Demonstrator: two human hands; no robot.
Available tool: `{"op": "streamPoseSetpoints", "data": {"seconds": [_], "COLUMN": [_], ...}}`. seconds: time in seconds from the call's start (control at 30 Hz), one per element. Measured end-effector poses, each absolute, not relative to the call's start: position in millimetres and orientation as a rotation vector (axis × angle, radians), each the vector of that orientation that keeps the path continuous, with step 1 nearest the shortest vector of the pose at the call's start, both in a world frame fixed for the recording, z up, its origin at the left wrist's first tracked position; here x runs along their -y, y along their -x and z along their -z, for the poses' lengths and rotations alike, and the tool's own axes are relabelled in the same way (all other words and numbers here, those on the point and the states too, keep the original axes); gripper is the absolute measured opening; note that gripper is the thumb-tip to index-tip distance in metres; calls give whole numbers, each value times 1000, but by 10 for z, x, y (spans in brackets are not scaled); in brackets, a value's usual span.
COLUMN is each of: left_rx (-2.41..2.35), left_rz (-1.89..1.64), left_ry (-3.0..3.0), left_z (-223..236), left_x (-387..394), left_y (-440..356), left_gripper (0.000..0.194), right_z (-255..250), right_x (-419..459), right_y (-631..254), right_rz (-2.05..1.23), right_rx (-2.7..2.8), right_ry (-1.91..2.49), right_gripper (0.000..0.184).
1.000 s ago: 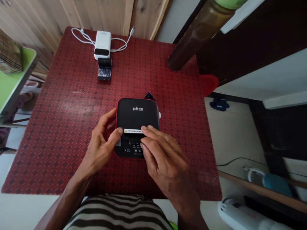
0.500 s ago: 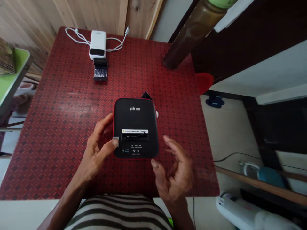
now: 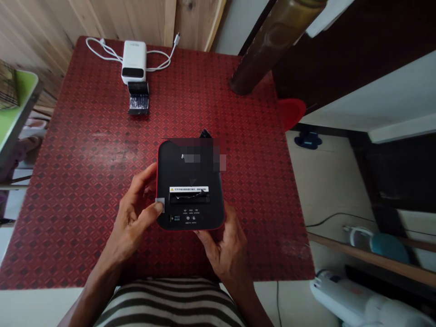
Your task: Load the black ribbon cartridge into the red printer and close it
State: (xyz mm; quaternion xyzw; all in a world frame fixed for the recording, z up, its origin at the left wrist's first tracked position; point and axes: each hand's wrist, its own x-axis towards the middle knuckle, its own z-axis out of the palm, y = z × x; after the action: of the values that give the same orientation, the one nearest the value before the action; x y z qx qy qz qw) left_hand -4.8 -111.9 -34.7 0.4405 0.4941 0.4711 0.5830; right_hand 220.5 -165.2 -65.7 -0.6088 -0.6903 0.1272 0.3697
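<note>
A small black receipt printer point(image 3: 189, 170) with red sides is between my hands, over the front middle of the table. Its top carries a white warning strip, a paper slot with a dark torn edge in it, and small buttons. My left hand point(image 3: 136, 215) grips its left side, thumb on the top near a small grey tab. At the lower right corner my right hand point(image 3: 226, 250) holds it, thumb at the front edge and fingers along the side, partly hidden. Whether it rests on the table cannot be told. A dark scrap point(image 3: 205, 134) sticks out behind it.
On the red patterned table point(image 3: 102, 150), a white power bank point(image 3: 134, 61) with a white cable stands at the back left, a curled black-and-silver strip point(image 3: 138, 97) before it. A brown post-like cylinder point(image 3: 260, 47) rises at the back right. A green-topped surface point(image 3: 23, 97) is at far left.
My right hand has moved left from beside the printer and closed on its lower right corner. My left hand keeps its hold. The view has shifted slightly.
</note>
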Motion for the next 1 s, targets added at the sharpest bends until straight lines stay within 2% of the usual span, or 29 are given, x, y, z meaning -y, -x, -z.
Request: {"op": "streamPoseSetpoints", "data": {"seconds": [0.43,0.73,0.9,1.0], "left_rx": [-1167,-1137,-1094,-1080], "left_rz": [-1157,-1187,-1185,-1194], "left_ry": [-990,-1016,-1035,-1062], "left_z": [336,441,500,509], "left_x": [1107,1088,1097,1091], "left_y": [-15,-14,8,16], "left_gripper": [58,69,69,67], "right_z": [632,468,80,-62], "right_x": [1609,1621,1289,903], "right_y": [-2209,-2347,-2463,-2334], "right_rz": [-395,-423,-217,-173], "right_rx": [1754,1829,1878,2131], "right_ry": [1511,1513,1440,1261], "right_gripper": [56,63,37,32]}}
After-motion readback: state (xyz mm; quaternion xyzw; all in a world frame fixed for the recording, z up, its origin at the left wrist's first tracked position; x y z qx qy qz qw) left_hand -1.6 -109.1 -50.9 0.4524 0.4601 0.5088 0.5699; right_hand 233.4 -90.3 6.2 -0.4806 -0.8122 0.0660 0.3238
